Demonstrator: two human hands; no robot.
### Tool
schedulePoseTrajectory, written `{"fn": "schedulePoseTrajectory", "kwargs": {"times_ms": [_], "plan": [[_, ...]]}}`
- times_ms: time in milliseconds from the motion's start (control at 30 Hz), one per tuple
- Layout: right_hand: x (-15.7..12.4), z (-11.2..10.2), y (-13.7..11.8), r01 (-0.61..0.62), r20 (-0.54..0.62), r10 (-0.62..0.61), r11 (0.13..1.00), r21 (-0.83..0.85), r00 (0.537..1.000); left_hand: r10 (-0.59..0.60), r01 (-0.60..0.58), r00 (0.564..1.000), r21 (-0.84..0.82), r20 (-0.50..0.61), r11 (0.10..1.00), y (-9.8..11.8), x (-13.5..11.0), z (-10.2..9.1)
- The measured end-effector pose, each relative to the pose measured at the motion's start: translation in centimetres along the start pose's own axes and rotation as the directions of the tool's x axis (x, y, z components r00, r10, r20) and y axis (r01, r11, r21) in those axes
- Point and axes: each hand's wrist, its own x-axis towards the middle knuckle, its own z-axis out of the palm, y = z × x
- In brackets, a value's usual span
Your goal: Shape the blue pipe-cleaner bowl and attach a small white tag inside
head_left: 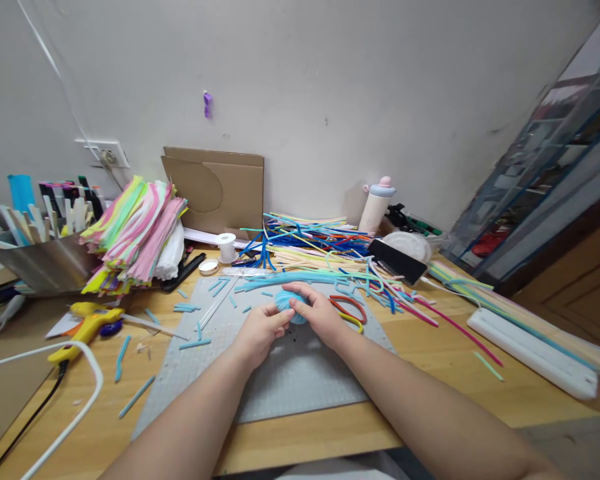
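Note:
Between my two hands is a round light-blue coil (291, 305) that looks wound from pipe cleaners, held over the grey cutting mat (280, 373). My left hand (265, 331) pinches its lower left side with thumb and fingers. Around its top and right side curve the fingers of my right hand (316, 312), with the thumb pressed on its face. Part of the coil is hidden by the fingers. Red and yellow bent pipe cleaners (350, 310) lie just right of my right hand. Short light-blue pieces (195, 344) are scattered left of my hands.
Loose pipe cleaners (320, 243) are heaped along the back. A yellow glue gun (87, 327) and a pipe cleaner bundle (135, 233) are at left. A phone (397, 262), a bottle (377, 207) and a white power strip (530, 353) stand or lie at right. Cardboard (220, 187) leans on the wall.

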Motion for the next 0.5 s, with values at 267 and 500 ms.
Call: {"fn": "schedulePoseTrajectory", "kwargs": {"times_ms": [267,500], "plan": [[-0.3,0.7,0.1,-0.107,0.061,0.098,0.980,0.166,0.993,0.096,-0.095,0.995,0.096,-0.010,0.991,-0.1,0.0,-0.2],[-0.5,1.3,0.3,-0.172,0.120,0.142,0.941,0.293,0.983,0.153,-0.150,0.988,0.104,-0.019,0.983,-0.2,0.1,-0.2]]}}
